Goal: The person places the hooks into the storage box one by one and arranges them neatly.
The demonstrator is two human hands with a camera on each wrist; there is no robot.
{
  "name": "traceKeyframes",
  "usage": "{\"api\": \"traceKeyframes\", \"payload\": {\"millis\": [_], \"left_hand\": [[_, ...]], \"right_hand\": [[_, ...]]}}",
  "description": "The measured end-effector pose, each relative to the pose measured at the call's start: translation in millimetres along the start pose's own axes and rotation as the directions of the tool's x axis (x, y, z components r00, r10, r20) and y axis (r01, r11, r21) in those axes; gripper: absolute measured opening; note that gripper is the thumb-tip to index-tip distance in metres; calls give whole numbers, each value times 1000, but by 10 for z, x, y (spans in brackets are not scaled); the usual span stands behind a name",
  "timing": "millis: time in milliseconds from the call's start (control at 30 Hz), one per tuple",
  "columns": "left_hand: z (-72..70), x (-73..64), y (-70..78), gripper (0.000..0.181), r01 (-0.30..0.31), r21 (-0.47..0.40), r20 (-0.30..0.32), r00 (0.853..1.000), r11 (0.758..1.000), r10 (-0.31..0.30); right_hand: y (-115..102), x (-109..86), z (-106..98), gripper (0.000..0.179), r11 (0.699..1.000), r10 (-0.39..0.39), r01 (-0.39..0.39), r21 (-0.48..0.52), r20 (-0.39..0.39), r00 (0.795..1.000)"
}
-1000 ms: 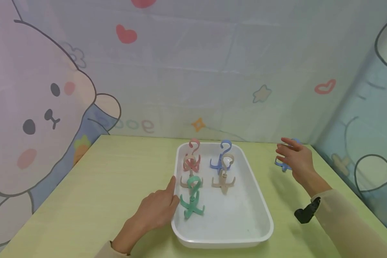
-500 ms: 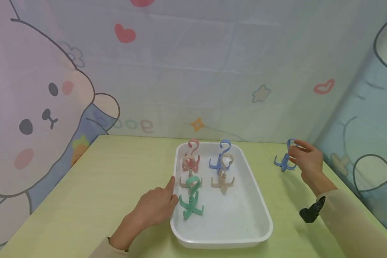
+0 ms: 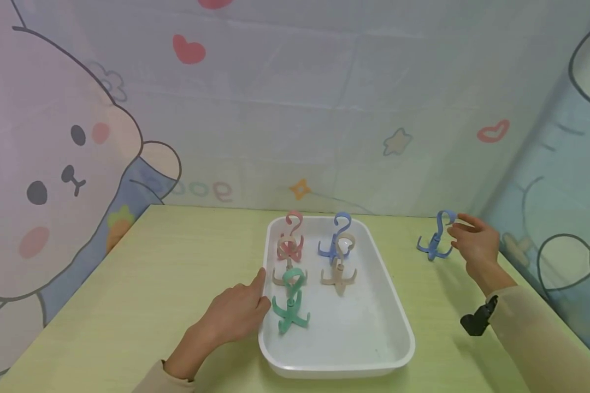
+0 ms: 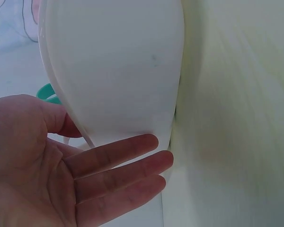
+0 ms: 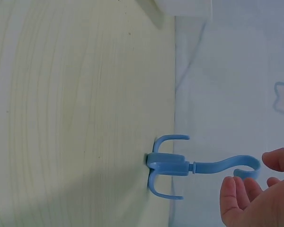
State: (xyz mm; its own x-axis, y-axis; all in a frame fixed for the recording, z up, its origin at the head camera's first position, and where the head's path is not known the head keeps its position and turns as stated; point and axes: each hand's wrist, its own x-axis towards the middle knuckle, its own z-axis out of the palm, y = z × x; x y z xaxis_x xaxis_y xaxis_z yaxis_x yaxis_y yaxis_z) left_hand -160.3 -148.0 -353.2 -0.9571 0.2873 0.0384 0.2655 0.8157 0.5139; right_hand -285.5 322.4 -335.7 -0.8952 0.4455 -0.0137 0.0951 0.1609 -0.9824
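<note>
A blue four-prong hanging hook (image 3: 434, 246) stands upright on the table at the right. My right hand (image 3: 476, 240) is just right of its curved top, fingers loosely bent. In the right wrist view, the thumb (image 5: 277, 160) and fingers (image 5: 235, 194) lie either side of the hook's curl, with a gap showing. My left hand (image 3: 238, 312) grips the left wall of a white tray (image 3: 403, 322); the left wrist view shows its thumb at the rim and its fingers (image 4: 118, 156) along the outer wall.
Inside the tray stand similar hooks: a pink one (image 3: 291, 250), a blue one (image 3: 334, 248), a green one (image 3: 291, 314) and two beige ones, the right beige hook (image 3: 339, 278) showing more fully. A printed cloth (image 3: 295, 109) hangs behind the table (image 3: 192, 245).
My right hand has shifted right, from in front of the blue hook to beside its top, uncovering it. Hook, tray and left hand have stayed in place.
</note>
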Motion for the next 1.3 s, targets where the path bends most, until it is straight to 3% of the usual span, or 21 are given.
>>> {"api": "traceKeyframes", "payload": {"millis": [500,700,1300], "left_hand": [[7,-4,11,65,4,-15,13,1000,1000,-4],[9,-4,10,65,2,-16,14,1000,1000,-2],[13,-27,-11,65,4,-44,18,1000,999,-4]], "right_hand": [[59,136,-41,73,1000,7,-7,-14,11,1000],[112,177,-31,74,998,-8,10,-68,34,999],[164,353,-30,79,996,-24,36,-86,131,991]]}}
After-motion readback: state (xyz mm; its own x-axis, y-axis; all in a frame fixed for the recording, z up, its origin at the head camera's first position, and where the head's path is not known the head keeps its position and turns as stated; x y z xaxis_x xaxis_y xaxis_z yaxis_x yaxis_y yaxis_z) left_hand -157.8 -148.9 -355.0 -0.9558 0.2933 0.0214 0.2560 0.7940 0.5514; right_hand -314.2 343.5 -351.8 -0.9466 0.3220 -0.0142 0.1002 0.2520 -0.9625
